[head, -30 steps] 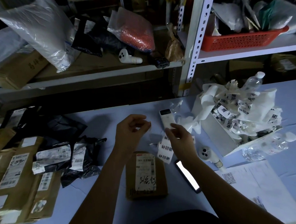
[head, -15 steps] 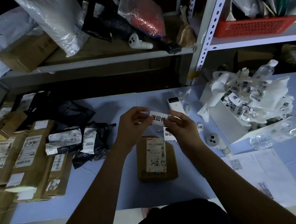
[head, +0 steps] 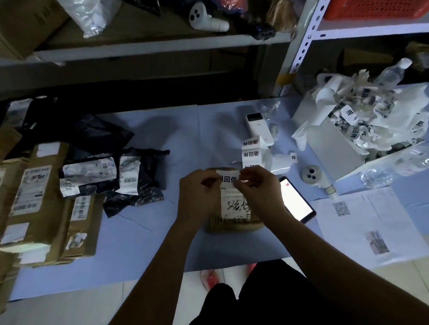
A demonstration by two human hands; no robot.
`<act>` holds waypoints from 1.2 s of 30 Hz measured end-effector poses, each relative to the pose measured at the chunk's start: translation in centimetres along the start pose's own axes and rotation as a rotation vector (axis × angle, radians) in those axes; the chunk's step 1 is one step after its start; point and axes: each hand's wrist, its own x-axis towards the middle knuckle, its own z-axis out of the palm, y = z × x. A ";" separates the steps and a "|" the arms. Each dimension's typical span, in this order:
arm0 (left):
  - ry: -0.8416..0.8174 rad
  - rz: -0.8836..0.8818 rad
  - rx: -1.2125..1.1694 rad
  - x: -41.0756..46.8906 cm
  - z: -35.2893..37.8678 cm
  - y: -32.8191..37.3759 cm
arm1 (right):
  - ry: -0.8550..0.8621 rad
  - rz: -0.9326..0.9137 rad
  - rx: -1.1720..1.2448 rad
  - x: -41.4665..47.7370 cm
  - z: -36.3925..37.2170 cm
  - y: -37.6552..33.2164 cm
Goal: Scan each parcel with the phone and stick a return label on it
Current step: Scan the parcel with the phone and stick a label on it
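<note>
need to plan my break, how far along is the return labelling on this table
Done: cannot tell which parcels are already labelled. In hand: both hands, left and right, hold a white printed return label over the small brown cardboard parcel; the lit black phone lies beside it. Left: pressing that label on, then possibly the stacked brown boxes and black plastic mailers.

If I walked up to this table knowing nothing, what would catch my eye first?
Probably the two hands, left hand and right hand, pinching a white return label between them just above a small brown parcel. Next, the lit phone glowing on the table right of it, then the box of crumpled label backing at far right.
</note>
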 end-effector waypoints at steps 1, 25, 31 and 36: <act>0.011 -0.006 0.011 -0.3 0.2 -0.5 | 0.003 -0.002 -0.074 0.1 0.5 0.2; 0.059 -0.174 0.173 -0.2 3.5 -5.7 | -0.074 -0.107 -0.614 3.4 0.9 2.7; 0.078 -0.528 -0.066 -2.2 4.8 -5.0 | -0.121 0.151 -0.318 2.4 -2.5 4.4; 0.060 -0.593 -0.313 -4.6 4.7 -3.6 | -0.252 0.079 -0.266 1.8 -3.6 4.5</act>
